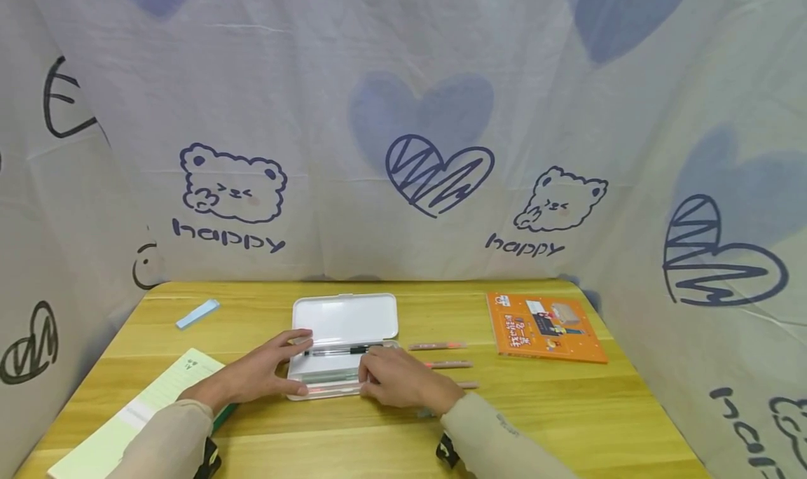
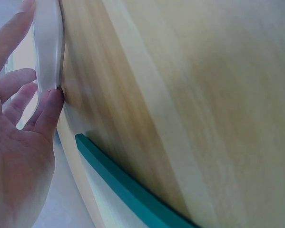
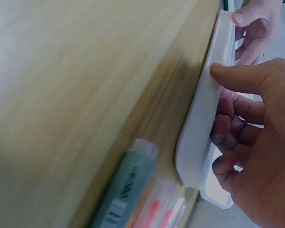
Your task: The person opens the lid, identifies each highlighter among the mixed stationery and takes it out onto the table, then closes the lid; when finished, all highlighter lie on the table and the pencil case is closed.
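Observation:
A white pencil case lies with its lid laid back on the table. Inside it are a black-and-clear pen, a greenish pen and a pink-tipped pen along the front wall. My left hand grips the case's left end, thumb at the front corner and fingers spread toward the hinge. At the right end, my right hand has its thumb on the outside of the front wall and its other fingers curled over inside. What lies under those fingers is partly hidden.
Right of the case lie several highlighters, including a brown-pink one and a green one. An orange book is farther right. On the left are a pale green notepad with a dark green edge and a light blue strip.

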Demonstrator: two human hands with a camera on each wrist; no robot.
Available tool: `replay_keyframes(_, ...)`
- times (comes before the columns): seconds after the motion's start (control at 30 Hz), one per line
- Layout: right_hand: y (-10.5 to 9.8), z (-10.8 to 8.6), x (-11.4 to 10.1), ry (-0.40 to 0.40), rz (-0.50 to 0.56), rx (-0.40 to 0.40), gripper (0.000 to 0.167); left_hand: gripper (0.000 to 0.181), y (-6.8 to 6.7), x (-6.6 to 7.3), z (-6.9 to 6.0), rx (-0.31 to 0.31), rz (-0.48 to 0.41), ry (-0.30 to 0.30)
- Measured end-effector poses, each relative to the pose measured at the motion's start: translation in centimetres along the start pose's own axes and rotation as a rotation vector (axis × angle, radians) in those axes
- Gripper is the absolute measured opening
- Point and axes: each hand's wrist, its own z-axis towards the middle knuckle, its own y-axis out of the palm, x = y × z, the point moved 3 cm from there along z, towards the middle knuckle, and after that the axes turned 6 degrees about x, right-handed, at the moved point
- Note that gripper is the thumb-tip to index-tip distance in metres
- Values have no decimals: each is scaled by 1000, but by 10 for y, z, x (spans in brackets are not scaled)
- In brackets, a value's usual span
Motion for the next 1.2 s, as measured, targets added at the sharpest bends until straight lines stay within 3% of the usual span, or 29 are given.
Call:
replay_keyframes(0.3, -3, 2, -7, 9, -54, -46, 10, 91, 0, 1, 0, -1, -3, 6)
replay_keyframes(0.63, -3, 2, -7, 35, -24, -47, 7, 92, 2, -1, 0, 4, 3, 12)
replay_keyframes(0.93, -3, 1, -14, -66, -141, -9, 14, 93, 0, -1, 1, 4, 4, 10)
replay_keyframes(1.2, -3, 1, -18, -95, -188, 30, 16, 93, 1, -3, 2, -4, -7, 2)
